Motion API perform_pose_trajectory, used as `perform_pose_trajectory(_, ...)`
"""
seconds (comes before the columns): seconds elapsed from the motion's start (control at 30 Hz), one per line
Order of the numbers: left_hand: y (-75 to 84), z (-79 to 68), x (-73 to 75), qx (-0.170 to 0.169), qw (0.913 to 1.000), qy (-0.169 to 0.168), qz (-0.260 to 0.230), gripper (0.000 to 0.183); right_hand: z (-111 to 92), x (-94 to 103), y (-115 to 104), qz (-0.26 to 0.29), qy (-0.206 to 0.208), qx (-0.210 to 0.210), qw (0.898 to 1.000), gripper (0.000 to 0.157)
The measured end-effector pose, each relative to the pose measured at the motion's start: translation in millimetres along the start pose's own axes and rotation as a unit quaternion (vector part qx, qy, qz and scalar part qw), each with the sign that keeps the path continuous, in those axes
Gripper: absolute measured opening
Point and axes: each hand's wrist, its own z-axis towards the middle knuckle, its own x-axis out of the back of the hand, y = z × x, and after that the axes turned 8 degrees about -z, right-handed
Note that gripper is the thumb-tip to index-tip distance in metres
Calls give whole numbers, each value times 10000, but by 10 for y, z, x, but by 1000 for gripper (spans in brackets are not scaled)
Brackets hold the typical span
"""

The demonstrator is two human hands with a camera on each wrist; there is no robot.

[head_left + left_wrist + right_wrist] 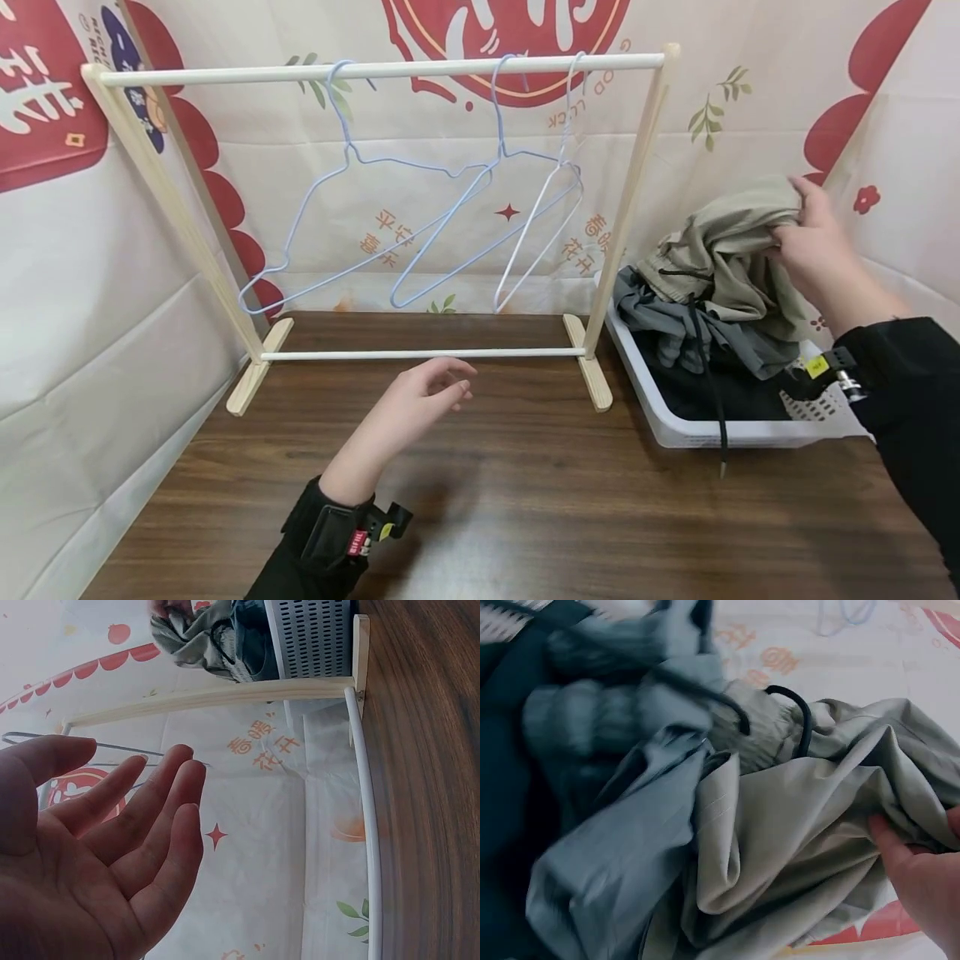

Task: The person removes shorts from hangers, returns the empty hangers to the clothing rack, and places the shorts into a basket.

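Observation:
At the right of the head view, my right hand [825, 250] grips a khaki garment [750, 250] by its upper edge, lifted above the white basket [697, 433]. The garment has a gathered waistband and a black drawstring; whether it is shorts or trousers cannot be told. Below it, a blue-grey garment [667, 325] bunches in the basket over black cloth [690, 392]. In the right wrist view, thumb and fingers pinch the khaki fabric [795, 825]. My left hand [408, 408] hovers above the table by the rack's lower bar, fingers relaxed, palm bare in the left wrist view.
A wooden rack [630, 183] with white bars stands on the brown table [525, 500]. From its top bar hang two blue hangers [347, 137] and a white hanger [517, 237]. Printed cloth [660, 125] covers the wall behind; a pale covered side [97, 375] borders the left.

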Motion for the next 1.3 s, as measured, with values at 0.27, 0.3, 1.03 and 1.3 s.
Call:
perform_pose_trajectory(0.27,-10,13,8,-8,10000,-27,4,22,-167,-63,55,-4059,-979,623,9065,50)
perform_pose_trajectory(0.3,-9,15,8,-22,10000,-27,16,23,-179,-77,67,-4213,-1104,686,8975,49)
perform_pose_trajectory(1.03,-16,17,-6,3,9999,-81,-62,24,-201,-320,514,-5095,-2322,1601,8129,91)
perform_pose_trajectory(1.3,-41,25,-15,-3,9999,-147,-66,24,-113,-299,702,-5135,-2126,1463,8184,91)
